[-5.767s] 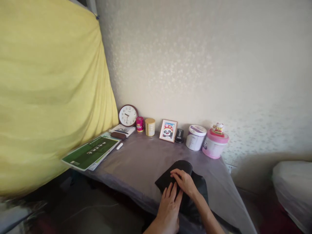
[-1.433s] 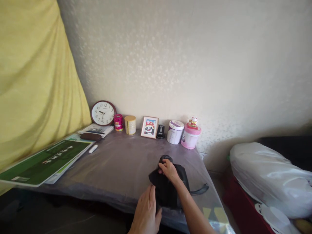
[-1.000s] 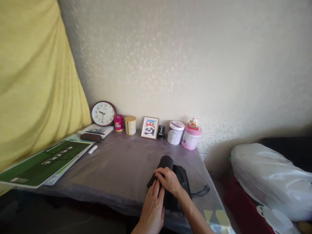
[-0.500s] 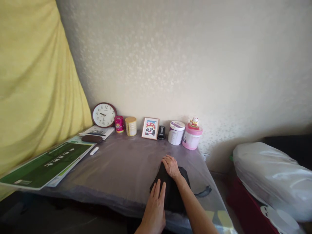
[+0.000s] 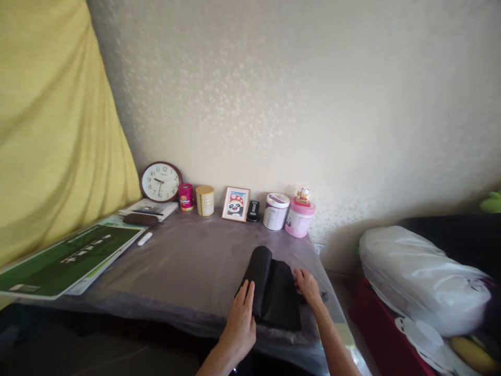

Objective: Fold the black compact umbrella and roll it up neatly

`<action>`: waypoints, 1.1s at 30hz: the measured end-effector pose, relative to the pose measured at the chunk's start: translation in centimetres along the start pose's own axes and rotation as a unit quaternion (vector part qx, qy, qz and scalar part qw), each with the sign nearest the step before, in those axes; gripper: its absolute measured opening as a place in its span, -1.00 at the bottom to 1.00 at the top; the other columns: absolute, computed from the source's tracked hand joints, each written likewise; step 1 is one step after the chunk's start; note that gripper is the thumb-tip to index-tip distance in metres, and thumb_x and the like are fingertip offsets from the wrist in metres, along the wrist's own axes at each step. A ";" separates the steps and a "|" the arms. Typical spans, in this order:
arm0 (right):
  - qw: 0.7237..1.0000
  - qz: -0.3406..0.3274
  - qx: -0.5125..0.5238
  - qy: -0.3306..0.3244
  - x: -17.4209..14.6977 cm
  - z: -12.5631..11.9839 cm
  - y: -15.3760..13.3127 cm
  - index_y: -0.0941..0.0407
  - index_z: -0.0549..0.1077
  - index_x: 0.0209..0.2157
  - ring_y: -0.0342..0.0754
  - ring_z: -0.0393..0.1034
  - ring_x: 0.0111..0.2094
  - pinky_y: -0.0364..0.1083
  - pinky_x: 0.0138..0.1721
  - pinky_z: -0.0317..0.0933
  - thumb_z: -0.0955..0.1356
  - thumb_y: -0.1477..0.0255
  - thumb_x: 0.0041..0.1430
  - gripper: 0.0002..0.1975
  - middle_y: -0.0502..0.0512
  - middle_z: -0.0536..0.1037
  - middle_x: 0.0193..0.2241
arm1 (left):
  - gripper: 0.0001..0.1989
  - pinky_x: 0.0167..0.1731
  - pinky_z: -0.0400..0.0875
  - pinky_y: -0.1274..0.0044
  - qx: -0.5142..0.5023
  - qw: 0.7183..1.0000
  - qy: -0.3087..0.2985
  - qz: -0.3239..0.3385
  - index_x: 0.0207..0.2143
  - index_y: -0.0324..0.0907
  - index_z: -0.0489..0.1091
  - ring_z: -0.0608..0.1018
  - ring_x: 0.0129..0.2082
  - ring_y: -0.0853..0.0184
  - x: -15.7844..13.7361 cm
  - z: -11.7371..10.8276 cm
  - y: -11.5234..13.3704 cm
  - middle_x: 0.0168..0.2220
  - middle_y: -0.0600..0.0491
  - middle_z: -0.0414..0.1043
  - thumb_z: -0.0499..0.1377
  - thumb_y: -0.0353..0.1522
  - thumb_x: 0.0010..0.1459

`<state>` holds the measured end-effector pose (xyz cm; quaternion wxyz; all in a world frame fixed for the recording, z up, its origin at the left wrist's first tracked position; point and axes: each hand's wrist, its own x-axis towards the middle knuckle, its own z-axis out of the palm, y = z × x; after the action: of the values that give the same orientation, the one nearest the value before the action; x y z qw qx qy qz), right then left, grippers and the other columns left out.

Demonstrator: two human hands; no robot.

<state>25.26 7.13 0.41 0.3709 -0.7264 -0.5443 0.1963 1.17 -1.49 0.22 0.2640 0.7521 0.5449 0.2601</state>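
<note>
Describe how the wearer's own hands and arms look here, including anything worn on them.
The left hand and right hand are both bare, with no gloves, watch or bracelet showing. The forearms are uncovered down to the picture's lower edge, so no sleeve is in view. Rings or small markings cannot be made out.

The hands [image 5: 239,325] flank a folded black cloth [image 5: 279,292] on the covered table [image 5: 203,261].
</note>
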 end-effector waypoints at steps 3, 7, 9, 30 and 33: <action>1.000 0.003 -0.005 0.008 -0.8 0.3 -0.5 0.07 0.48 -0.51 -0.04 0.41 -0.54 -0.15 -0.54 0.20 0.17 0.19 0.08 -0.64 0.08 0.52 -0.56 | -0.23 0.22 -0.06 0.45 -0.027 1.000 0.010 0.002 0.24 -0.21 -0.23 -0.05 0.27 0.34 0.0 0.0 -0.2 0.30 0.01 -0.23 -0.09 -0.57 -0.06; 0.999 -0.036 -0.007 0.033 -0.9 0.8 -1.9 0.07 0.48 -0.47 0.03 0.44 -0.35 -0.11 -0.35 0.22 0.20 0.14 0.05 -0.64 0.10 0.55 -0.47 | -0.21 0.22 -0.06 0.45 -0.028 1.000 0.011 -0.002 0.24 -0.20 -0.22 -0.05 0.27 0.34 0.0 0.1 -0.2 0.30 0.01 -0.23 -0.07 -0.58 -0.08; 0.999 -0.026 0.004 0.022 -0.7 1.2 -2.2 0.08 0.45 -0.54 0.03 0.42 -0.40 -0.09 -0.37 0.21 0.21 0.12 0.02 -0.64 0.07 0.51 -0.55 | -0.20 0.22 -0.06 0.44 -0.016 1.000 0.010 -0.004 0.24 -0.21 -0.22 -0.05 0.27 0.33 0.0 0.1 -0.2 0.30 0.00 -0.23 -0.07 -0.58 -0.09; 0.981 -0.062 0.182 -0.037 -0.5 3.0 -8.6 0.15 0.39 -0.54 -0.10 0.26 -0.51 -0.17 -0.51 0.11 0.24 0.08 0.00 -0.60 -0.02 0.39 -0.62 | -0.13 0.22 -0.09 0.44 0.004 1.000 -0.005 -0.014 0.24 -0.26 -0.22 -0.12 0.28 0.28 0.0 0.1 0.2 0.31 -0.04 -0.33 -0.05 -0.64 -0.18; 0.984 -0.077 0.158 -0.028 0.1 4.7 -9.6 0.16 0.42 -0.49 -0.07 0.31 -0.49 -0.15 -0.50 0.14 0.24 0.12 -0.01 -0.62 0.02 0.43 -0.61 | -0.13 0.23 -0.10 0.41 -0.005 1.000 0.000 -0.014 0.23 -0.27 -0.19 -0.13 0.28 0.25 0.1 0.4 0.0 0.31 -0.06 -0.34 -0.02 -0.63 -0.21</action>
<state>15.89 10.02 4.60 0.4798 -0.6082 -0.5712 0.2713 1.48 -1.45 -0.08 0.2712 0.7432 0.5540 0.2592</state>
